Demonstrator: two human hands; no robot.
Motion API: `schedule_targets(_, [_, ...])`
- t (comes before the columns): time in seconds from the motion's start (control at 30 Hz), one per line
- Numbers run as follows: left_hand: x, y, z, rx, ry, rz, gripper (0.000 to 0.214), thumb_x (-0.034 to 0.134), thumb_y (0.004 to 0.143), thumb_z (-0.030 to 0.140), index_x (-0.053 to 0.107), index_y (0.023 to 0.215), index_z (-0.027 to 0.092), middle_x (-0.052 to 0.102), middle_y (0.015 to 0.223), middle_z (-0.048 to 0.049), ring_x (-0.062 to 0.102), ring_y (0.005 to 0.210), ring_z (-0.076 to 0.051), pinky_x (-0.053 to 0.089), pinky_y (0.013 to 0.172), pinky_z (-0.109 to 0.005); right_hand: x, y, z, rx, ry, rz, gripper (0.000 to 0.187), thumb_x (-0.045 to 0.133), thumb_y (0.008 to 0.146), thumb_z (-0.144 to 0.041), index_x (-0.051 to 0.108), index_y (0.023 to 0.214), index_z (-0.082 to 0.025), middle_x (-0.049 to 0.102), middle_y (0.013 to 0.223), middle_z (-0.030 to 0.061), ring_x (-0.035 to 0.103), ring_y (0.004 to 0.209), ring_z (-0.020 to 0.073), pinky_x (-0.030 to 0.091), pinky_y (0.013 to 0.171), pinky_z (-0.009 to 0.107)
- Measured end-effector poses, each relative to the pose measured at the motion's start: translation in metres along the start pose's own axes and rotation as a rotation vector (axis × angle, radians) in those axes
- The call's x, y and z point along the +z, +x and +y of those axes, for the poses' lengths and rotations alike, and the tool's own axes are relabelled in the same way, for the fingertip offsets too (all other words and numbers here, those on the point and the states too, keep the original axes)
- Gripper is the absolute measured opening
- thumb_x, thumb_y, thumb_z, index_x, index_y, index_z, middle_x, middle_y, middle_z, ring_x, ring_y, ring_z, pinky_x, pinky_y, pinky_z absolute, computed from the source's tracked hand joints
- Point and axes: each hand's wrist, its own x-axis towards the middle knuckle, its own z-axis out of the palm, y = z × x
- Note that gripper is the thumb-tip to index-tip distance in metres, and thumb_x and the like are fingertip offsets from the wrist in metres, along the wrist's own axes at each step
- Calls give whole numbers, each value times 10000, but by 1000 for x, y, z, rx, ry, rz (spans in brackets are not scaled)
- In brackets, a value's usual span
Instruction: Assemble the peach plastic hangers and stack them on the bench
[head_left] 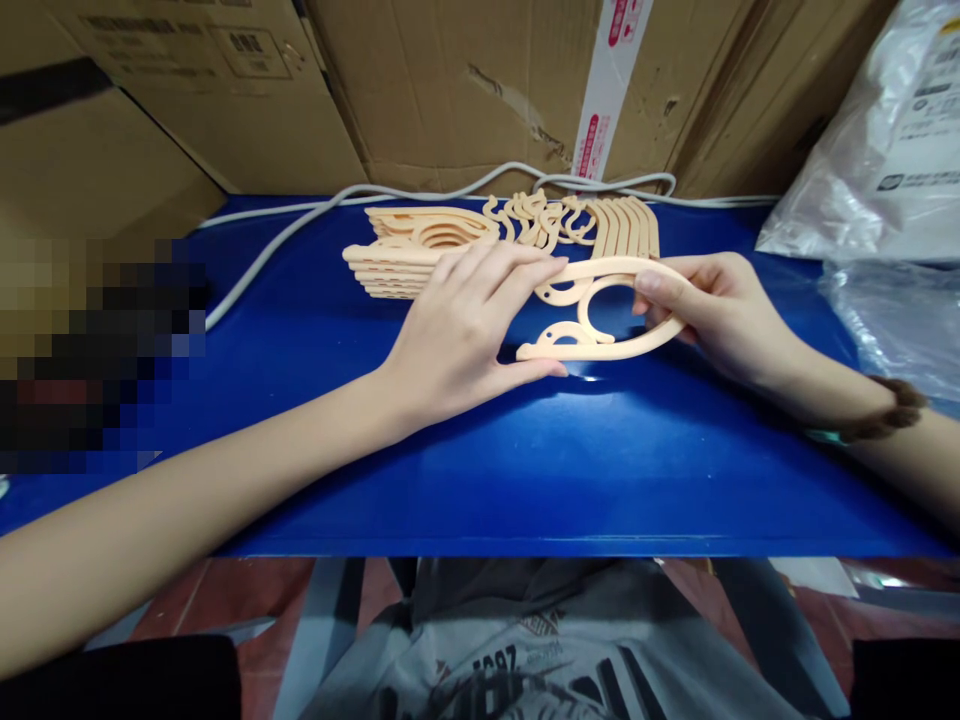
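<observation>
A: What was the surface, and what sort of room?

B: A glossy blue desk (600,480), with cardboard boxes (450,95) walled up behind it and a reddish tiled floor (255,610) below its front edge.

A: Anything else lying about?

B: A pale cable (300,214) ran along the back. Clear plastic wrapping (840,170) bulged at the far right. Behind the hands sat a stack of peach parts (390,275), some loose hooks (536,215) and a tidy row of curved strips (626,225).

A: Did any of it block the view?

B: The left hand (465,320) covered the near right end of the stack.

A: And the peach piece (645,347)?

B: It was between both hands, its rounded bend to the right. The right hand (739,315) had its grip clamped on that bend, thumb on the near face, fingers behind. The left reached across palm down, fingers over the upper arm's end, thumb by the lower one. I couldn't tell whether that grip pressed.
</observation>
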Motion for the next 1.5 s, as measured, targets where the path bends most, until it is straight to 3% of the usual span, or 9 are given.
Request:
schedule_targets(0.17, [-3,1,-3,57,98,39,626,659,931,527,470,1445,224,581,1425,-130,531,1320,-369,372,1110,-521,-1,3,-1,49,90,-75,642,466,917,-770,676,748,-187,451,458,-42,366,390,81,225,395,268])
schedule_targets(0.27, [-22,5,-7,221,331,166,567,589,986,496,436,1464,231,577,1457,-113,563,1295,-328,383,1091,-483,-5,7,3,49,179,-58,832,193,892,-883,647,771,-198,486,508,-16,412,414,106,298,417,285])
schedule_targets(0.33, [-43,10,-10,293,493,268,621,611,980,491,373,1500,250,546,1499,-59,553,1308,-280,361,1124,-459,-9,10,7,-8,172,-5,775,220,925,-841,653,819,-207,528,567,-2,458,477,124,359,473,295])
schedule_targets(0.5, [-97,27,-32,-52,412,148,716,545,974,618,368,1502,169,497,1472,-27,485,1357,-216,401,1193,-374,-12,9,14,-315,-466,-61,395,543,973,-569,707,1008,-211,725,1046,94,659,1016,249,484,932,421])
schedule_targets(0.6, [-110,29,-60,5,116,126,850,491,909,722,382,1500,121,583,1360,-49,559,1302,-240,412,1139,-465,-8,6,18,-489,-786,-224,405,566,972,-540,697,1153,-201,641,1363,145,579,1272,321,421,1071,507])
schedule_targets(0.73, [-108,19,-103,-171,-129,72,1030,754,725,735,323,1542,278,595,1368,-37,541,1362,-290,407,1172,-488,-5,5,20,-495,-864,-304,472,541,984,-550,646,1259,-181,603,1426,162,593,1274,324,457,1059,511])
schedule_targets(0.9, [-102,7,-135,-255,-204,-55,1266,810,599,785,248,1588,231,597,1365,-91,538,1346,-343,365,1167,-580,-6,6,18,-481,-868,-327,497,513,990,-562,643,1268,-171,607,1414,171,599,1268,333,473,1057,517])
schedule_targets(1.2, [-100,4,-126,-413,-199,-199,1181,809,652,691,266,1601,245,602,1395,-61,568,1329,-322,385,1191,-517,-5,6,18,-488,-894,-333,514,487,998,-573,639,1278,-170,601,1422,168,599,1269,332,477,1066,516])
schedule_targets(1.5, [-100,2,-131,-383,-164,-244,1089,783,693,648,303,1593,266,618,1382,-44,579,1313,-300,419,1153,-477,-5,6,20,-512,-901,-331,504,492,1001,-561,637,1277,-165,604,1417,165,606,1263,321,485,1065,501])
